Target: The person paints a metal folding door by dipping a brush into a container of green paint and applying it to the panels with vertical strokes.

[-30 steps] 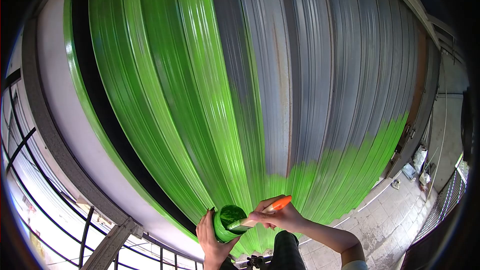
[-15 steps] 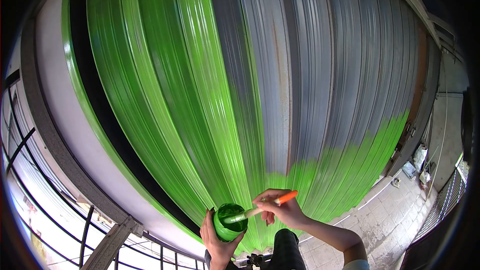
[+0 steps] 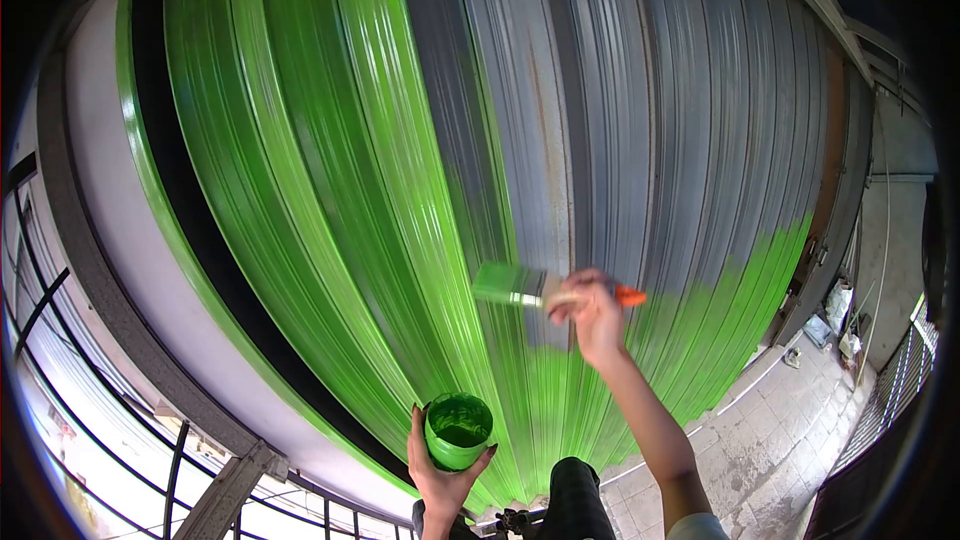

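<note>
My left hand (image 3: 440, 480) is wrapped round a paint pot (image 3: 458, 432), smeared green inside and out, with green paint in it. In my right hand (image 3: 592, 315) is a flat paintbrush (image 3: 512, 286) with an orange-tipped handle and bristles covered in green, pointing left. The brush overlaps the corrugated metal shutter (image 3: 620, 140) in this view, by the border of green and grey. Glossy green covers the shutter's left panels and a band along its bottom; the upper middle and right are grey, with a rust streak on one panel.
A pale wall strip (image 3: 110, 130) and a dark post (image 3: 235, 490) border the left side, with black railings (image 3: 45, 300) beyond. At the right lie a tiled floor (image 3: 750, 450) and small items (image 3: 840, 310) by the wall. My dark-clothed leg (image 3: 574, 500) shows at the bottom.
My right hand has lifted the paintbrush out of the pot and carried it up to the shutter. The pot stays low in my left hand.
</note>
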`<state>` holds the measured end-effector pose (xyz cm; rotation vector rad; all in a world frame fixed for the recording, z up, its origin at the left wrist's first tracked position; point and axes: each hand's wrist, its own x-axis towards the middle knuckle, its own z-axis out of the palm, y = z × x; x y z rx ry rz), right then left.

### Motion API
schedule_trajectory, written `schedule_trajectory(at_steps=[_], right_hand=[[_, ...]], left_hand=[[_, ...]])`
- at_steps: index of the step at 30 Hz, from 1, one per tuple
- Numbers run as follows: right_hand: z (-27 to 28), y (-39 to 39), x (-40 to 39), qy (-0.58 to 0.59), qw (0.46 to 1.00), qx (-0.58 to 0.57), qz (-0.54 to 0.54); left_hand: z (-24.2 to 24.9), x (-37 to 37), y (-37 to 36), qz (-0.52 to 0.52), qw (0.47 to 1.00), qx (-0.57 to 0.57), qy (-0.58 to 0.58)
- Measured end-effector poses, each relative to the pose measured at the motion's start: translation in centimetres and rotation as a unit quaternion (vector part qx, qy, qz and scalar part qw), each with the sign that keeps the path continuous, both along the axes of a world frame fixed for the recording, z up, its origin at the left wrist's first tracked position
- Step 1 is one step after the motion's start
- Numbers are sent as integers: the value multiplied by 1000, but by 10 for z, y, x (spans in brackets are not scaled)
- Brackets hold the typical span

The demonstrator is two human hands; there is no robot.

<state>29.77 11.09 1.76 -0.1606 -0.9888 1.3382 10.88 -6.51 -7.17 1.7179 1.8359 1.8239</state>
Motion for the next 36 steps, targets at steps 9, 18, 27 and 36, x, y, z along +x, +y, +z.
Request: schedule_trajectory(at_steps=[9,18,27,36], right_hand=[[-6,79,-28,-53,978,-67,-188],[87,88,-50,37,982,84,-168],[-105,55,-32,-73,953,-229,-184],[165,78,-52,91,960,90,-248]], left_hand=[[-28,-9,-14,-25,1000,-12,9],[-33,-6,-15,-45,999,-20,-9],[-28,-5,-30,-84,992,-49,-83],[-29,-6,-30,-74,994,-60,-61]])
